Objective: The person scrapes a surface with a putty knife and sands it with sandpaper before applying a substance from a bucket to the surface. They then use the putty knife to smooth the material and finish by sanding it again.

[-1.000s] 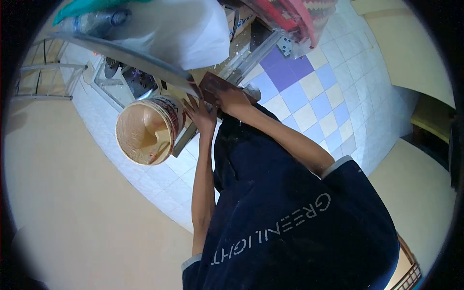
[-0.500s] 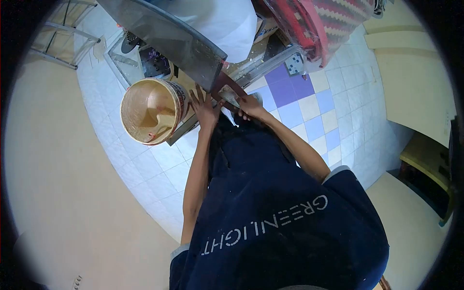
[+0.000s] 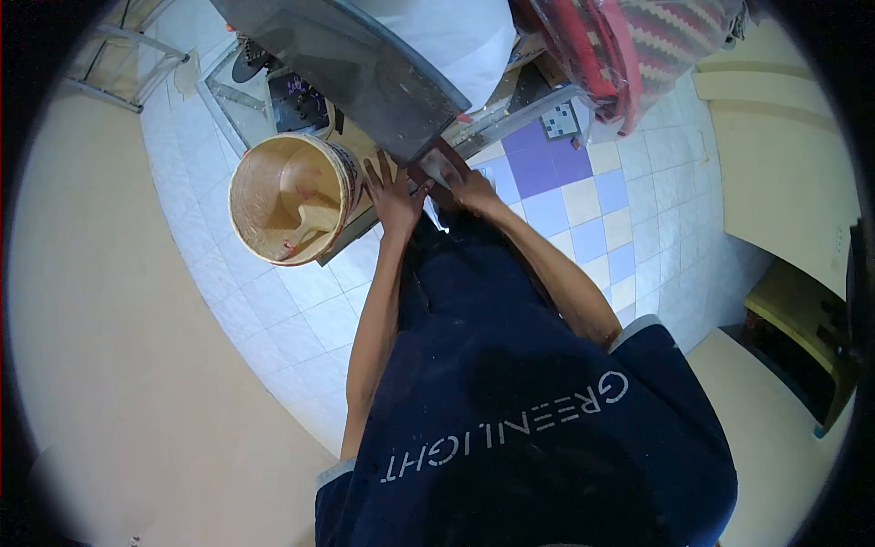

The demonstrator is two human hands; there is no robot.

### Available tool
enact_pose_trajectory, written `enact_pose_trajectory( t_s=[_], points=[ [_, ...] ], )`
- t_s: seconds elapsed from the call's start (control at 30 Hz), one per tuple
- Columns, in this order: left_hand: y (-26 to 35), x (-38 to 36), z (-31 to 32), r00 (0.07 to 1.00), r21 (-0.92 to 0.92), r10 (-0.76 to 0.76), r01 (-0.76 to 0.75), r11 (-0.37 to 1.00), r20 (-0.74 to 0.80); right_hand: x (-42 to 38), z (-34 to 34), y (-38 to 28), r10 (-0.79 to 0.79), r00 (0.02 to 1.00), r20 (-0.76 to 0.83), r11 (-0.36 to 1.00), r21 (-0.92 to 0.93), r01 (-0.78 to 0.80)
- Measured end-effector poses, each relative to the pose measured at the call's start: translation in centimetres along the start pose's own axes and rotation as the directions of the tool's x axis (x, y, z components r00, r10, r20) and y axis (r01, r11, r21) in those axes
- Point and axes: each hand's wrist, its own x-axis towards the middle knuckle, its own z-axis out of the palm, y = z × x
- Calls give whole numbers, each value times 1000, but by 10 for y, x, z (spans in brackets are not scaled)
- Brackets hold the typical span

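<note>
My left hand (image 3: 394, 202) lies with fingers spread on the tan surface beside the bucket, its thumb pointing toward a dark reddish-brown board (image 3: 456, 157). My right hand (image 3: 475, 191) is bent over this board, its fingers on a small pale flat piece (image 3: 436, 165) whose kind is unclear. Left of my left hand stands a cream bucket (image 3: 239, 202), stained inside, with a pale scoop-like piece (image 3: 317, 217) in it. A dark grey glossy panel (image 3: 365, 87) slants above both hands, its lower corner close to the board.
A white bulging bundle (image 3: 447, 41) and a striped red textile in plastic (image 3: 629, 55) lie beyond the panel. Metal ladder legs (image 3: 137, 36) stand at upper left. Purple, blue and cream floor tiles (image 3: 547, 205) lie to the right, near a pale wall (image 3: 775, 146).
My right fingers have shifted up along the board and now cover more of the pale piece. My left hand stays spread in place. The view has shifted slightly.
</note>
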Motion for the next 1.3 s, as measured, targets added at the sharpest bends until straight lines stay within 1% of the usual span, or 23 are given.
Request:
enact_pose_trajectory(
  t_s=[0.03, 0.13, 0.17, 0.23, 0.27, 0.3, 0.37, 0.43, 0.5, 0.63, 0.67, 0.7, 0.77, 0.87, 0.97, 1.0, 1.03, 1.1, 1.13, 1.17, 1.23, 1.27, 1.3],
  points=[
    [0, -1, 0, 1000, 0, -9, 9, 1000, 6, 10, 5, 5, 5, 1000, 9, 1000, -3, -5],
    [-1, -3, 2, 999, -34, 7, -8, 999, -45, 18, 12, 9, -18, 999, -41, 983, 183, 25],
    [-5, -3, 7, 999, -60, 11, -14, 998, -48, 17, 13, 14, -29, 999, -30, 986, 165, 33],
    [-7, 0, 8, 998, -84, 10, -15, 996, -66, 22, 18, 46, 17, 995, -100, 1000, -20, -19],
    [-2, -1, 6, 998, -60, -15, 11, 998, -60, 21, 15, 66, -252, 965, -69, 963, -114, 243],
    [0, 1, 5, 998, -36, -38, 36, 999, -55, 31, 17, 65, -260, 964, -65, 961, -121, 251],
    [1, 5, 5, 994, -44, -39, 35, 998, -102, 51, 26, 63, 30, 991, -134, 1000, 9, -29],
    [7, -1, 8, 989, -59, -62, 55, 997, -137, 17, 4, 17, 71, 996, -56, 995, 72, -67],
    [8, 1, 6, 989, -31, -98, 95, 995, -109, -2, -4, 5, 228, 970, 87, 971, 58, -233],
    [8, 5, 3, 991, -12, -123, 122, 992, -57, 25, 5, 22, 131, 991, -3, 991, -12, -131],
    [6, 5, 3, 994, 11, -93, 94, 996, -59, 27, 2, 4, 252, 968, 2, 967, 25, -252],
    [7, 3, 4, 996, 35, -68, 70, 997, -60, 27, 6, 17, 262, 965, 6, 965, 18, -262],
    [11, 2, 5, 994, 36, -104, 105, 994, -28, 23, 15, 33, 107, 984, -143, 988, -97, -121],
    [8, 7, 2, 992, 13, -114, 115, 993, -58, 25, 7, 37, 154, 986, -58, 986, -61, -157],
    [16, 5, 0, 989, 6, -121, 122, 993, -85, 35, 11, 28, 122, 986, -117, 992, 9, -122],
    [18, 4, -1, 986, 39, -141, 145, 989, -87, 19, 1, 12, 227, 973, -30, 974, 10, -226],
    [20, 5, -3, 984, 41, -147, 151, 988, -97, 9, -1, 15, 217, 976, -28, 976, 5, -217],
    [17, 8, -7, 987, -2, -139, 139, 990, -76, 10, 0, 32, 22, 996, -84, 1000, -20, -24],
    [19, 9, -9, 984, 42, -175, 176, 983, -18, 24, 8, 39, -66, 985, -157, 995, 64, 77],
    [17, 8, -7, 984, 43, -179, 179, 983, -11, 31, 8, 33, -60, 986, -153, 995, 64, 70],
    [16, 5, -2, 984, 2, -118, 119, 993, -136, 32, 0, 13, 52, 991, -123, 997, -49, -58],
    [21, 6, -7, 985, 17, -146, 148, 989, -91, 22, -4, 12, 205, 979, -18, 977, -63, -206],
    [22, 8, -10, 983, 16, -149, 151, 988, -105, 15, -5, 23, 192, 981, -20, 979, -70, -193]
  ],
)
